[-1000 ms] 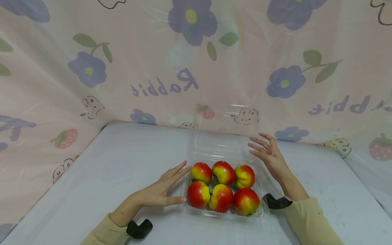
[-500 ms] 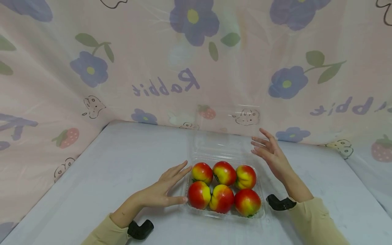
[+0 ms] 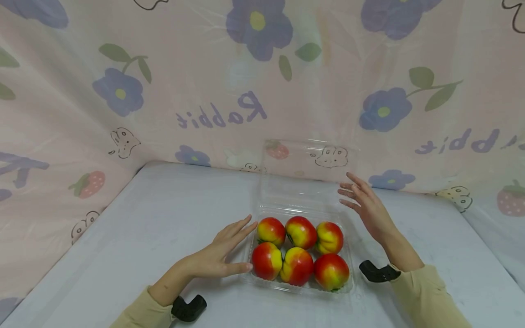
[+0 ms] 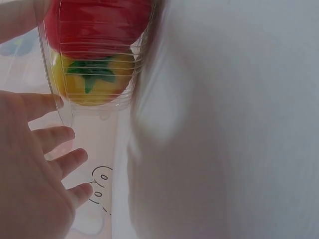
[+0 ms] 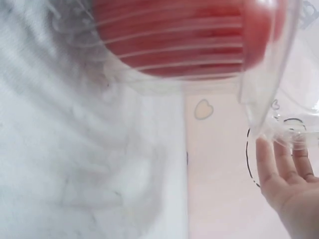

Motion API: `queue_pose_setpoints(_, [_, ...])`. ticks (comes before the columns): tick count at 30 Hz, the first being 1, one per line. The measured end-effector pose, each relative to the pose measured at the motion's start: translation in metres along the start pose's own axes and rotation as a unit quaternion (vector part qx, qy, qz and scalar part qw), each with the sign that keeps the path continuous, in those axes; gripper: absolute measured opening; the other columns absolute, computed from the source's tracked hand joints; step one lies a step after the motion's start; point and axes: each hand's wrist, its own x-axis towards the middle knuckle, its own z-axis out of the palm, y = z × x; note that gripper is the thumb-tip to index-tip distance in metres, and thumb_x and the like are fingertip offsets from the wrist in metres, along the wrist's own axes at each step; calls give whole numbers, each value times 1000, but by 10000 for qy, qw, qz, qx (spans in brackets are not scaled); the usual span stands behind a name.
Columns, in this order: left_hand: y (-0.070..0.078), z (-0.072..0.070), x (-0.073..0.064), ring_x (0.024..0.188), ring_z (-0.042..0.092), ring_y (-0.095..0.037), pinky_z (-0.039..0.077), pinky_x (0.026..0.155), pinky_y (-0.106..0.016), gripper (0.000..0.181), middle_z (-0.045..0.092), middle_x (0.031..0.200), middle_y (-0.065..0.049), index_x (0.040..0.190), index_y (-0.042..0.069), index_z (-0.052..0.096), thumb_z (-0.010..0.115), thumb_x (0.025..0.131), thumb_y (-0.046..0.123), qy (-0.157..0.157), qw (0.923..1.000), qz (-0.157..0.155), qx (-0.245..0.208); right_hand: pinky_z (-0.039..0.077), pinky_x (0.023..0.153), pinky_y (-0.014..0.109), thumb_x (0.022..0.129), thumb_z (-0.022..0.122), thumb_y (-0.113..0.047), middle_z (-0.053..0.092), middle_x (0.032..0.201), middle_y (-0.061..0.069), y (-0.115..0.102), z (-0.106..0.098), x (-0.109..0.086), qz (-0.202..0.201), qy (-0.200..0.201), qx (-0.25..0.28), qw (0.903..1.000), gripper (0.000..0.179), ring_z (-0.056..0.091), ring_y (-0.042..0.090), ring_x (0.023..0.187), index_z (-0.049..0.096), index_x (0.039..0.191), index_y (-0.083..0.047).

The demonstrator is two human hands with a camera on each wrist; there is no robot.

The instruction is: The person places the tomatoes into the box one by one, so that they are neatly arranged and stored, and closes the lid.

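Note:
A clear plastic clamshell box [image 3: 303, 288] stands on the table with its lid [image 3: 301, 191] raised at the back. Inside lie several glossy red-and-yellow, tomato-like fruits [image 3: 297, 266] in two rows; one fruit [image 4: 94, 74] shows a green star-shaped calyx in the left wrist view. My left hand [image 3: 215, 256] is at the box's left side, fingers extended, thumb and fingertips at the rim. My right hand [image 3: 371, 212] is raised beside the lid's right edge, fingers loosely bent. In the right wrist view its fingertips are close to the clear plastic; contact cannot be told.
The white table [image 3: 164, 228] reaches back to a pink curtain [image 3: 184, 68] printed with flowers and rabbits. A black wrist mount [image 3: 188, 308] sits below the left wrist and another black mount [image 3: 378, 272] beside the right one.
My right hand has shifted slightly to the right, away from the lid. The lid's outline against the curtain looks a little different. My left hand and the fruits stay in place.

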Motion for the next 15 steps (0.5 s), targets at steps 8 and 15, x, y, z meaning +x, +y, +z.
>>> queue_pose_setpoints(8, [-1, 3, 1, 143, 13, -43, 12, 106, -74, 83, 9, 161, -15, 153, 16, 23, 65, 86, 40, 61, 9999, -50, 85, 46, 100, 25, 106, 13, -36, 55, 128, -5, -3, -6, -5, -293, -252, 887, 9953, 52, 48, 18, 125, 34, 147, -12])
queue_pose_setpoints(15, [1, 3, 0, 143, 12, -43, 11, 107, -74, 83, 9, 161, -15, 153, 14, 23, 66, 86, 40, 85, 9999, -65, 106, 43, 103, 26, 106, 7, -34, 59, 128, -3, -5, -9, -12, -542, -545, 1201, 9898, 55, 49, 17, 124, 43, 140, -11])
